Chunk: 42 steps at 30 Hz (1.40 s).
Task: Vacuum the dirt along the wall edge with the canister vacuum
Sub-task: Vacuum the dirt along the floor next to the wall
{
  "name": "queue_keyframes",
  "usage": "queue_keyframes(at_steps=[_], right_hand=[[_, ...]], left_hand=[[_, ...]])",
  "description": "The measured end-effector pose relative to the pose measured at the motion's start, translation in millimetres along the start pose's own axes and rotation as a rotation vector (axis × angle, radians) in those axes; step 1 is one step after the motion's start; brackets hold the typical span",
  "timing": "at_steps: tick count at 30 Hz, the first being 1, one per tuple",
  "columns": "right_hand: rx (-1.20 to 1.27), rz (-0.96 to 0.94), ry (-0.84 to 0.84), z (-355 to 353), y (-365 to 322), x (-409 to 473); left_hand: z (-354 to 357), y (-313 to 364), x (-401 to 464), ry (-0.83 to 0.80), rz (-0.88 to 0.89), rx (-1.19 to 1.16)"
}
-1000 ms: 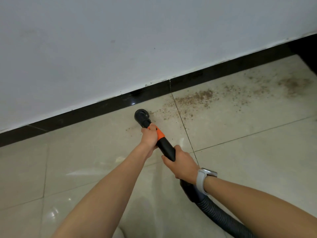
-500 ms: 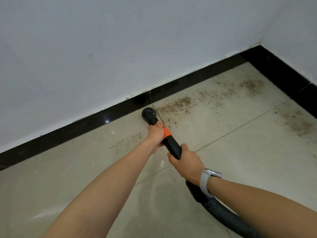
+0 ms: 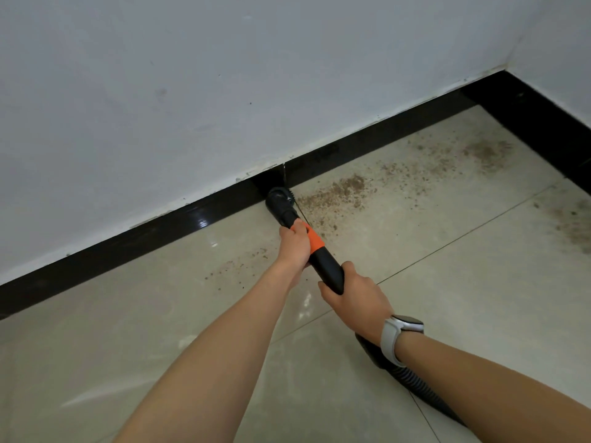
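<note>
The vacuum wand (image 3: 324, 262) is a black tube with an orange band near its front, ending in a round brush nozzle (image 3: 279, 199); a ribbed grey hose (image 3: 415, 383) trails back from it under the right wrist. The left hand (image 3: 295, 243) is wrapped tight around the tube at the orange band, and the right hand (image 3: 355, 300), with a watch (image 3: 401, 330) on its wrist, is closed around the tube further back. Compared with half a second ago, the nozzle has moved forward and now sits against the black baseboard (image 3: 192, 219), at the near edge of the brown dirt (image 3: 339, 193). The wand's long axis runs from lower right to upper left, nozzle pointing at the wall (image 3: 224, 91).
</note>
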State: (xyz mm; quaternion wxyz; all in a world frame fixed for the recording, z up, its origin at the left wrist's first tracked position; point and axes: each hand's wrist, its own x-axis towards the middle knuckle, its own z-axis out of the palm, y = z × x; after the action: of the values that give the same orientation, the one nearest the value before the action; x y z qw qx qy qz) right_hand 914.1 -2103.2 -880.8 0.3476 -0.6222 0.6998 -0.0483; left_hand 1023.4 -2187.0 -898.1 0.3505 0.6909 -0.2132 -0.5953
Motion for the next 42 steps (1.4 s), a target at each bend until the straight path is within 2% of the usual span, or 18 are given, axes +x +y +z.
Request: queue_keyframes(at_steps=[7,11,34,42], right_hand=[[0.156,0.05,-0.123,-18.7,-2.4,5.5],[0.202,0.066,-0.123,-15.0,-11.0,-4.8],[0.192,0.116,-0.118,-11.8,34.9,-89.1],[0.147,0.147,-0.086,-1.4,65.6,-123.3]], left_hand=[[13.9,10.9,-1.9,-0.006,-0.009,0.043],[7.4,12.1,-5.7,-0.018,-0.034,0.011],[18.7,-45.1,-78.6,-0.094,-0.07,0.041],[21.0,-68.1,-109.7,-0.223,-0.162,-0.024]])
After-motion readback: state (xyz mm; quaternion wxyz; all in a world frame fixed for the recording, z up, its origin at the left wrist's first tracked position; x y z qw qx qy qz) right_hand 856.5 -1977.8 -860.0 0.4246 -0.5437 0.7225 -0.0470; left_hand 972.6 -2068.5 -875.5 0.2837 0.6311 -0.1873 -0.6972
